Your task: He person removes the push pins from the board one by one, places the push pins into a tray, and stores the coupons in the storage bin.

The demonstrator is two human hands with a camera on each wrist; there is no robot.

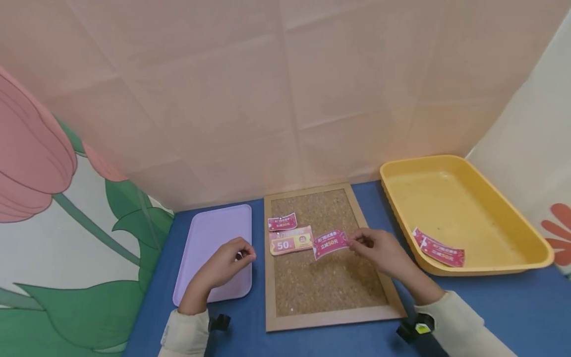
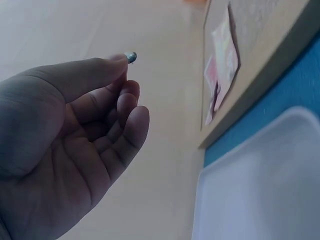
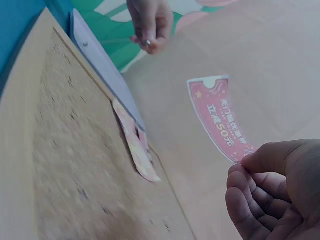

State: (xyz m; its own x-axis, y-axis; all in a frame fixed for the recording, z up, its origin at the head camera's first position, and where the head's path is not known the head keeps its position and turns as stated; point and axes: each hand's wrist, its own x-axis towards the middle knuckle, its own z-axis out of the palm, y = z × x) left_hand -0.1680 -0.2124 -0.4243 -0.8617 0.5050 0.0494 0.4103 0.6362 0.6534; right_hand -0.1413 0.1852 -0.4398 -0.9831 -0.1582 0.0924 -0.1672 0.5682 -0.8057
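Observation:
My right hand (image 1: pixel 379 249) pinches one end of a pink paper coupon (image 1: pixel 330 243), holding it over the cork board (image 1: pixel 327 292). The coupon curves slightly, its printed face showing in the right wrist view. Thumb and fingertips of my left hand (image 1: pixel 226 264) pinch a small silvery thumbtack (image 2: pixel 131 57), above the right side of the purple tray (image 1: pixel 214 223). On the board's upper left lie a pink coupon (image 1: pixel 282 222) and, just below it, a yellow-edged coupon (image 1: pixel 291 241). Whether tacks hold these two is too small to tell.
A yellow bin (image 1: pixel 468 208) stands to the right, with pink coupons (image 1: pixel 439 249) near its front left corner. Blue cloth (image 1: pixel 495 307) covers the table. A plain beige sheet (image 1: pixel 214 109) hangs behind; the left wall bears printed flowers.

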